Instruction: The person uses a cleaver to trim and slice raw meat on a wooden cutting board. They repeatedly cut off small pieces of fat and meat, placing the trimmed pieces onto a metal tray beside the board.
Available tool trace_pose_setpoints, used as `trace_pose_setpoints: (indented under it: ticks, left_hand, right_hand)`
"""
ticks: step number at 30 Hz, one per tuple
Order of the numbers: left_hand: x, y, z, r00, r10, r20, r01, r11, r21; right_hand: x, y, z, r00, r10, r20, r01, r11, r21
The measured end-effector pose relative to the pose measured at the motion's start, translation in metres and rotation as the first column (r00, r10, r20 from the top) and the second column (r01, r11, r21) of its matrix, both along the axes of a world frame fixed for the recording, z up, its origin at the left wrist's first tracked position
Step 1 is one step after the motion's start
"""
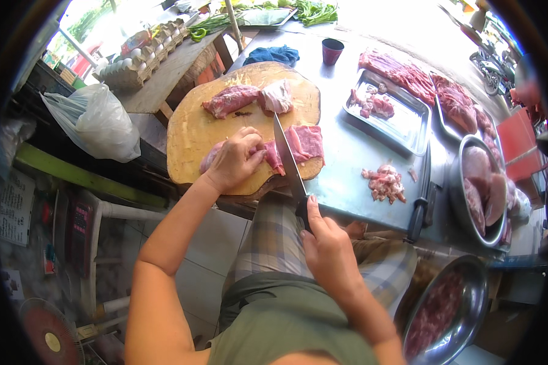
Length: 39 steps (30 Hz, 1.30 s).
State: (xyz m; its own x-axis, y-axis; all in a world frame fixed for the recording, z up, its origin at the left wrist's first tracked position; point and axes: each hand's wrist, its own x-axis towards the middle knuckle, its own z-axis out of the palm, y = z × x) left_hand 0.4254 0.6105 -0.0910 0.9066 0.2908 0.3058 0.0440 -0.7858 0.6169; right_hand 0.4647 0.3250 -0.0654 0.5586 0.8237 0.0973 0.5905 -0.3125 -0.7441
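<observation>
My right hand (329,246) is wrapped round the black handle of a long kitchen knife (288,152). Its blade points away from me over a thick wooden chopping board (186,134), alongside a strip of raw red meat (304,146). With curled fingers, my left hand (240,159) presses the meat's left part against the board, just left of the blade; the fingertips partly hide it. Farther back on the board lie another chunk of raw meat (230,100) and a paler, fatty piece (276,96), close to the knife's tip.
Right of the board are a metal tray (402,131) with meat scraps, a pile of trimmings (385,182), a second knife (419,210) and a bowl of meat (460,204). A large basin (478,304) sits lower right. Egg trays (146,61) and a white bag (97,121) are left.
</observation>
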Motion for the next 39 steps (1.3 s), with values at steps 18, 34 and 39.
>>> trace_pose_setpoints:
  ticks: [18, 34, 39]
  left_hand:
    - [0.015, 0.002, 0.01, 0.987, -0.124, -0.098, 0.14, 0.975, 0.174]
    - [0.039, -0.015, 0.003, 0.963, -0.27, -0.025, 0.269, 0.941, 0.205]
    - [0.025, -0.004, 0.01, 0.972, -0.161, -0.169, 0.188, 0.969, 0.162]
  right_hand:
    - [0.021, 0.012, 0.002, 0.99, -0.015, 0.142, 0.011, 1.0, 0.024]
    - [0.054, 0.04, -0.018, 0.99, -0.015, 0.142, 0.016, 1.0, -0.004]
    - [0.044, -0.005, -0.005, 1.0, -0.001, 0.006, 0.001, 0.997, 0.082]
